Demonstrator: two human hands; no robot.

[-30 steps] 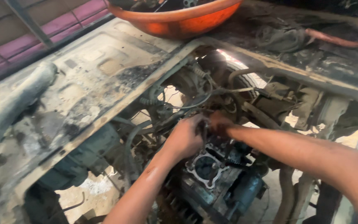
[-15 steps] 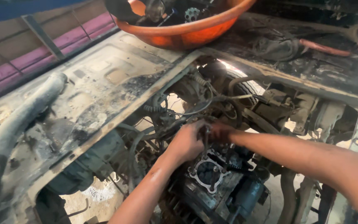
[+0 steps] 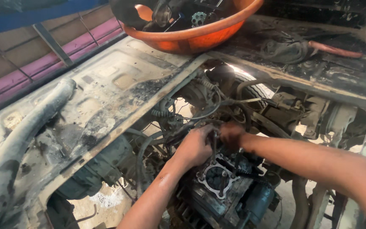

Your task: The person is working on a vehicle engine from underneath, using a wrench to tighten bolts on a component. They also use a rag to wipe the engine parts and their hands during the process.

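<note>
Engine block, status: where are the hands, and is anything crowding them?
Both hands, left and right, on a stud above the engine block. Grip unclear. Cables crowd close behind.

The bowl [image 3: 200, 36] is orange. The metal panel [image 3: 98, 97] is grey with black burnt patches. The wall stripe [image 3: 43, 63] is pink.

Engine block [image 3: 223, 191] dull greasy metal; basin [image 3: 200, 36] glossy orange plastic; panel [image 3: 106, 93] rough, grimy metal.
</note>
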